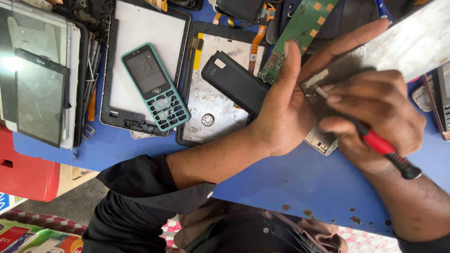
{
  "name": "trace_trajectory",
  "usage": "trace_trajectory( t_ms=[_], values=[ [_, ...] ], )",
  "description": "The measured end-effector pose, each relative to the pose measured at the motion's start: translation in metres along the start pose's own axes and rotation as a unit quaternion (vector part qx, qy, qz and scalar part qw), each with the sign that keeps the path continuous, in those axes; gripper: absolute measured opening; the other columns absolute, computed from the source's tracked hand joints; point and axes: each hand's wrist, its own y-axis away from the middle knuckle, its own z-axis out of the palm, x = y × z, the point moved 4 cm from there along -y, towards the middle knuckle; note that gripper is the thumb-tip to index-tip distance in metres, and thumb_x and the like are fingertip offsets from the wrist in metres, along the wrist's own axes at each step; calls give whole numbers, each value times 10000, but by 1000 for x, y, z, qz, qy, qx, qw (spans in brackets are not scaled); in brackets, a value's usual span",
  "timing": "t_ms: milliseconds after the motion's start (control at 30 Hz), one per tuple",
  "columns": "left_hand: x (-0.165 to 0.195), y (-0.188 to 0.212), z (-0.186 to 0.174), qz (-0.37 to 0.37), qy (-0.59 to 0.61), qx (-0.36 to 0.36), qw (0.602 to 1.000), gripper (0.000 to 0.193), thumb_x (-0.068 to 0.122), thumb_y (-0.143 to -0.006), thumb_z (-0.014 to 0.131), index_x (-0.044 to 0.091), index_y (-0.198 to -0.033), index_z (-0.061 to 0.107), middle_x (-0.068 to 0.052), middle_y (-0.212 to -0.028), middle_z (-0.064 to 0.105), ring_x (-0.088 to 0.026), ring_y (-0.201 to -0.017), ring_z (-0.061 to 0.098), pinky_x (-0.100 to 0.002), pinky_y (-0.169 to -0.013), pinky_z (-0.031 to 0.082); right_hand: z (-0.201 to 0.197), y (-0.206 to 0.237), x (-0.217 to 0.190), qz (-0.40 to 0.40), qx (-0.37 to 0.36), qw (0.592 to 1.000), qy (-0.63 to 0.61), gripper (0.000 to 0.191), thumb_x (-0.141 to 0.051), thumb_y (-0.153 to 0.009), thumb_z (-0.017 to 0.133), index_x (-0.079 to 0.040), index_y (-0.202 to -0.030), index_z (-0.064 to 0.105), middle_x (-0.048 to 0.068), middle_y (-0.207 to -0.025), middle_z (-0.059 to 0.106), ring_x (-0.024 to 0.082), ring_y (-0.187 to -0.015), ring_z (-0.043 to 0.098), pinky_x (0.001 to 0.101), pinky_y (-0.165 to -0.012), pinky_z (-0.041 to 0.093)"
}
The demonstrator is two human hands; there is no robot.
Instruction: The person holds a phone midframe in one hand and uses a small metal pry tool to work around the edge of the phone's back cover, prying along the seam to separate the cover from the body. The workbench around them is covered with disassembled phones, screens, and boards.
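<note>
My left hand (290,100) holds the lower end of a large flat grey metal device panel (398,49) that slants up toward the top right corner. My right hand (375,110) grips a red and black screwdriver (386,150) and presses its tip against the panel's lower edge, beside my left thumb and fingers. Both hands hover over a blue table (300,178). The screwdriver's tip is hidden by my fingers.
A teal keypad phone (155,86) lies on a white tablet frame (140,28). A black phone back cover (234,82) rests on a grey tablet back panel (211,112). A green circuit board (295,33), stacked screens (40,79) and a red box (23,168) surround them.
</note>
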Motion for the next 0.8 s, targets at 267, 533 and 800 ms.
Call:
trace_trajectory(
  t_ms=[267, 533, 800],
  values=[
    [0, 0, 1, 20, -26, -2, 999, 845, 720, -1141, 162, 29, -1611, 283, -80, -1612, 329, -191, -1416, 417, -368, -1246, 364, -3, 1, -1, 32, -12, 999, 3, 346, -278, -917, 831, 8, -1045, 685, 126, -1078, 728, 251, -991, 695, 324, -837, 567],
    [1, -1, 3, 12, -9, -1, 1000, 842, 702, -1130, 151, 30, -1626, 252, -86, -1609, 324, -186, -1394, 423, -350, -1211, 391, -5, 0, -3, 44, -19, 999, 19, 357, -273, -916, 833, 6, -1073, 675, 121, -1056, 728, 259, -1017, 699, 339, -858, 574],
    [4, 1, 7, 14, -35, 6, 999, 842, 711, -1131, 169, 35, -1623, 263, -99, -1575, 364, -173, -1404, 406, -330, -1240, 361, -4, -2, -3, 37, -10, 999, 12, 341, -252, -928, 838, 11, -1062, 667, 126, -1086, 732, 262, -995, 701, 342, -834, 566]
  ],
)
